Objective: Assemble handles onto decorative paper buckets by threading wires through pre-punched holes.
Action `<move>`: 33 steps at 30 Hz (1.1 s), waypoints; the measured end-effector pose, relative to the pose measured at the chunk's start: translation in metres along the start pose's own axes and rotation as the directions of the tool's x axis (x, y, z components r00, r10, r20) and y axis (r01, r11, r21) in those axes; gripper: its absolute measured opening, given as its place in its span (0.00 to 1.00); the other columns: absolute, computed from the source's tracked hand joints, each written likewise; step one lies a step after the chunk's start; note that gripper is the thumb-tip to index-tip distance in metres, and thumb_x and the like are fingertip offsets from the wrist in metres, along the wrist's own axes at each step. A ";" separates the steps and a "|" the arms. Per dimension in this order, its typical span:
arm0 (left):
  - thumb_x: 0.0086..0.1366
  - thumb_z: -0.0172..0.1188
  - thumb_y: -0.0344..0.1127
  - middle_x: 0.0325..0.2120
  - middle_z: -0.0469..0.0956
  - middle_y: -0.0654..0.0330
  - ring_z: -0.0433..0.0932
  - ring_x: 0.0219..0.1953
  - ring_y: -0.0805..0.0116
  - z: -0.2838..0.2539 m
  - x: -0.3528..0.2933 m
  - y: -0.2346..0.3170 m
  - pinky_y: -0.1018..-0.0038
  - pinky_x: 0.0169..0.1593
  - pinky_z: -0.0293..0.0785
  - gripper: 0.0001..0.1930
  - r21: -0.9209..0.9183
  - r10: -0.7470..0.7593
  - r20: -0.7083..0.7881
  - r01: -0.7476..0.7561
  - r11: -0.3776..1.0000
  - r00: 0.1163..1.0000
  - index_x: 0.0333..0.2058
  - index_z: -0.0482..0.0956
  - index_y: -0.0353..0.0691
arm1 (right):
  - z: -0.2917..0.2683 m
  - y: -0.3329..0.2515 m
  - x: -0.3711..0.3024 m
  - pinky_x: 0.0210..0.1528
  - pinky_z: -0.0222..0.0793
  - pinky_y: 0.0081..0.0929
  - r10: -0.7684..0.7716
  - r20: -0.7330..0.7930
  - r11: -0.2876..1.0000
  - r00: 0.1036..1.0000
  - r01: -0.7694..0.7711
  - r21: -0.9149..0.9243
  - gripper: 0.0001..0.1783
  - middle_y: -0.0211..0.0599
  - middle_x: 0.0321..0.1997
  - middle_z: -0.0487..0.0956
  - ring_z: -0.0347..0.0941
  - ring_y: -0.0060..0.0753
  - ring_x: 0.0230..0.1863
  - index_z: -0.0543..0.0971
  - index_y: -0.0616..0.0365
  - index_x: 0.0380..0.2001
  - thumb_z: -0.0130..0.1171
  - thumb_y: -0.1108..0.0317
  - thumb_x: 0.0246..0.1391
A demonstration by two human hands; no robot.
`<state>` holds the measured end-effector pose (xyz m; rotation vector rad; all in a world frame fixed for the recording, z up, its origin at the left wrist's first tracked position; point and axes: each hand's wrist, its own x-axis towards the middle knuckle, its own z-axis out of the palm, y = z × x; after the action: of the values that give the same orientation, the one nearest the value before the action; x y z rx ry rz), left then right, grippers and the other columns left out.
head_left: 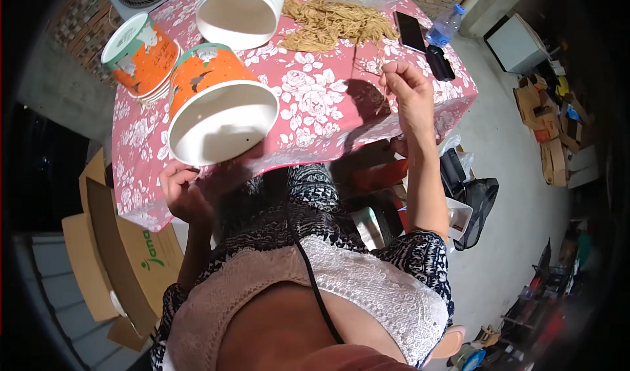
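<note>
A paper bucket (213, 76) with an orange and green printed outside lies tilted on the table's near edge, its white mouth facing me. A small dark dot shows on its inner wall. Just below the bucket's lower left rim is my left hand (187, 190), thumb and fingers pinched together; what they hold, if anything, is hidden. Raised over the right side of the table, my right hand (410, 89) pinches a thin tan cord (380, 99), which hangs from the fingertips. Farther back lies a loose heap of tan cords (335, 23).
More orange buckets (141, 59) stand nested at left, beside a stack of white buckets (239, 17) lying on its side. A phone (410, 31), water bottle (446, 26) and black case (440, 64) sit on the floral tablecloth (312, 102). A cardboard box (98, 253) is at lower left.
</note>
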<state>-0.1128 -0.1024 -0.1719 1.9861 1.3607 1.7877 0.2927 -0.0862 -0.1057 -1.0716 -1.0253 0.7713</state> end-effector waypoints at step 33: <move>0.64 0.58 0.26 0.24 0.77 0.63 0.75 0.25 0.76 0.025 0.008 0.052 0.79 0.29 0.71 0.02 -0.177 -0.144 0.616 0.315 0.932 0.774 0.32 0.78 0.34 | 0.127 0.021 -0.104 0.34 0.69 0.36 -0.306 0.568 0.762 0.764 0.554 -0.335 0.03 0.40 0.27 0.77 0.73 0.43 0.29 0.79 0.63 0.28 0.63 0.75 0.51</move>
<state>-0.0660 -0.1166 -0.1401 1.8870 1.0248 1.0276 0.1368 -0.1312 -0.1386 -0.9992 -1.9151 0.3809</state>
